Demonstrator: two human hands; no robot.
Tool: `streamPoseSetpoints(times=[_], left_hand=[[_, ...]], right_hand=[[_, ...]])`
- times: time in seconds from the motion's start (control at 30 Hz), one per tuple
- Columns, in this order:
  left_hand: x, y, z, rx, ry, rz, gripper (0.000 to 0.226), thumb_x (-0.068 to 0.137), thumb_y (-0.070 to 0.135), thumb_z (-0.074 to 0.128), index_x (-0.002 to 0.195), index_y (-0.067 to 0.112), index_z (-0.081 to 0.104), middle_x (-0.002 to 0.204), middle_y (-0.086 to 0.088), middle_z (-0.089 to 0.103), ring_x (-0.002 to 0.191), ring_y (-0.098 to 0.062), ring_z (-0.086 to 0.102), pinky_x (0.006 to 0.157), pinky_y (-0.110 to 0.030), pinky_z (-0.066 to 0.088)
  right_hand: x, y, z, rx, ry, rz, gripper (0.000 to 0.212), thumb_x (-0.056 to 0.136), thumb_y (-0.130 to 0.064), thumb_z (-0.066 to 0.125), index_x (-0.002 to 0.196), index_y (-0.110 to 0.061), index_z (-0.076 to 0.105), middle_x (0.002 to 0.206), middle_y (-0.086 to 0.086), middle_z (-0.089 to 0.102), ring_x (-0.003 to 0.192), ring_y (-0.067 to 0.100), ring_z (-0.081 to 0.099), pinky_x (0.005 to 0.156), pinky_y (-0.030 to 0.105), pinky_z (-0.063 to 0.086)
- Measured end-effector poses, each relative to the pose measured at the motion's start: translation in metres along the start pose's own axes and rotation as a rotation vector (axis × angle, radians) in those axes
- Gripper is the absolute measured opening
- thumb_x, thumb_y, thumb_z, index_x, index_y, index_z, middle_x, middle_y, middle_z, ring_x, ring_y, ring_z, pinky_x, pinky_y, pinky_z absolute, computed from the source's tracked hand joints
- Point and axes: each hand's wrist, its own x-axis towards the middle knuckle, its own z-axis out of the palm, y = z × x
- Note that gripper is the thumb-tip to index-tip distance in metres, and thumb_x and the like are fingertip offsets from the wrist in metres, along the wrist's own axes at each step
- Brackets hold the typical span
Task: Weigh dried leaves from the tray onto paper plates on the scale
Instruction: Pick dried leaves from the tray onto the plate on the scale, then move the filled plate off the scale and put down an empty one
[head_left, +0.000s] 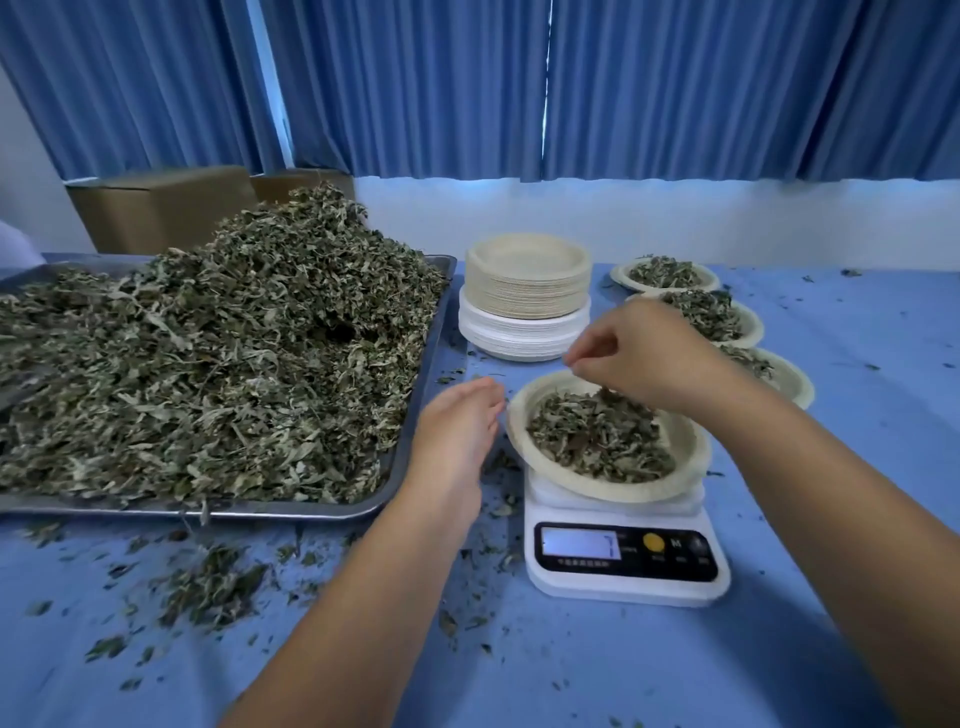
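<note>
A white scale (626, 551) stands on the blue table (857, 519) at about 5 o'clock from the middle of the view, its display lit (digits too blurred to read). On it sits a plate (519, 415), tilted slightly, with a layer of leaves (597, 436) in it.

The right hand (649, 358) hovers over the plate's 12 o'clock rim, fingers (584, 353) curled and pinched together; whether they hold a few leaves I cannot tell. The left hand (457, 431) lies at the plate's 9 o'clock, just beside the rim, palm down, fingers straight and slack, holding nothing.

The tray (415, 415) fills the view's 9 o'clock side, with a tall heap (208, 338) of dried leaves on it. A stack (524, 296) of empty plates stands at 12 o'clock from the scale. Three filled plates (748, 322) run in a row from 1 to 2 o'clock, partly hidden by the right wrist. Crumbs (208, 587) litter the table at 7 o'clock.
</note>
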Motion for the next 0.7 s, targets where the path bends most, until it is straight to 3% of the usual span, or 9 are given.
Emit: streamPoseSetpoints(times=[0.13, 0.23, 0.3, 0.37, 0.47, 0.5, 0.6, 0.7], left_hand=[[-0.002, -0.007, -0.001, 0.321, 0.011, 0.069, 0.022, 0.086, 0.017, 0.064, 0.108, 0.021, 0.064, 0.115, 0.001, 0.065, 0.107, -0.017, 0.06, 0.099, -0.039, 0.046], [-0.002, -0.009, -0.003, 0.417, 0.031, 0.094, 0.019, 0.086, 0.022, 0.065, 0.104, 0.021, 0.067, 0.104, 0.005, 0.068, 0.098, -0.014, 0.063, 0.093, -0.035, 0.05], [-0.001, -0.009, -0.003, 0.448, 0.044, 0.109, 0.008, 0.086, 0.025, 0.064, 0.089, 0.021, 0.07, 0.084, 0.006, 0.071, 0.079, -0.011, 0.065, 0.078, -0.03, 0.053], [-0.001, -0.01, -0.003, 0.464, 0.048, 0.091, 0.014, 0.087, 0.025, 0.063, 0.076, 0.021, 0.07, 0.071, 0.003, 0.071, 0.062, -0.011, 0.062, 0.065, -0.029, 0.052], [0.0, -0.011, -0.004, 0.454, 0.045, 0.063, 0.018, 0.088, 0.024, 0.062, 0.075, 0.015, 0.07, 0.061, 0.001, 0.067, 0.053, -0.011, 0.056, 0.055, -0.026, 0.047], [0.0, -0.011, -0.004, 0.451, 0.05, 0.064, 0.019, 0.088, 0.024, 0.062, 0.075, 0.013, 0.069, 0.058, 0.001, 0.064, 0.05, -0.01, 0.054, 0.052, -0.025, 0.046], [0.0, -0.01, -0.003, 0.423, 0.069, 0.065, 0.018, 0.089, 0.022, 0.063, 0.076, 0.011, 0.069, 0.052, 0.002, 0.061, 0.043, -0.007, 0.051, 0.045, -0.021, 0.044], [-0.001, -0.009, 0.0, 0.362, 0.059, 0.064, 0.016, 0.089, 0.02, 0.063, 0.079, 0.01, 0.069, 0.054, 0.001, 0.064, 0.043, -0.007, 0.053, 0.044, -0.018, 0.046]], right_hand=[[-0.004, 0.034, -0.008, -0.031, -0.001, 0.121, 0.012, 0.085, -0.019, 0.068, 0.093, -0.018, 0.076, 0.071, -0.012, 0.057, 0.068, 0.007, 0.053, 0.067, 0.022, 0.037], [-0.006, 0.051, -0.013, 0.008, -0.082, 0.243, 0.017, 0.086, -0.027, 0.068, 0.095, -0.014, 0.075, 0.089, -0.003, 0.067, 0.079, 0.012, 0.058, 0.065, 0.027, 0.042], [-0.007, 0.059, -0.015, 0.052, -0.155, 0.298, 0.022, 0.087, -0.03, 0.067, 0.094, -0.011, 0.075, 0.089, 0.0, 0.069, 0.075, 0.017, 0.06, 0.063, 0.029, 0.044], [-0.008, 0.063, -0.016, 0.111, -0.182, 0.345, 0.024, 0.087, -0.027, 0.065, 0.095, -0.006, 0.073, 0.08, 0.006, 0.063, 0.066, 0.02, 0.051, 0.057, 0.027, 0.039], [-0.011, 0.069, -0.018, 0.136, -0.239, 0.396, 0.021, 0.084, -0.014, 0.057, 0.078, 0.005, 0.054, 0.074, 0.013, 0.046, 0.061, 0.021, 0.037, 0.05, 0.026, 0.031], [-0.012, 0.07, -0.018, 0.155, -0.276, 0.406, 0.017, 0.083, -0.011, 0.054, 0.074, 0.001, 0.046, 0.074, 0.013, 0.042, 0.061, 0.021, 0.036, 0.048, 0.026, 0.03], [-0.014, 0.075, -0.02, 0.231, -0.336, 0.436, 0.008, 0.086, -0.011, 0.054, 0.079, -0.009, 0.051, 0.073, 0.011, 0.047, 0.061, 0.022, 0.046, 0.045, 0.022, 0.039], [-0.012, 0.08, -0.021, 0.311, -0.322, 0.443, 0.017, 0.086, -0.009, 0.054, 0.07, -0.009, 0.051, 0.058, 0.006, 0.048, 0.051, 0.02, 0.044, 0.044, 0.02, 0.042]])
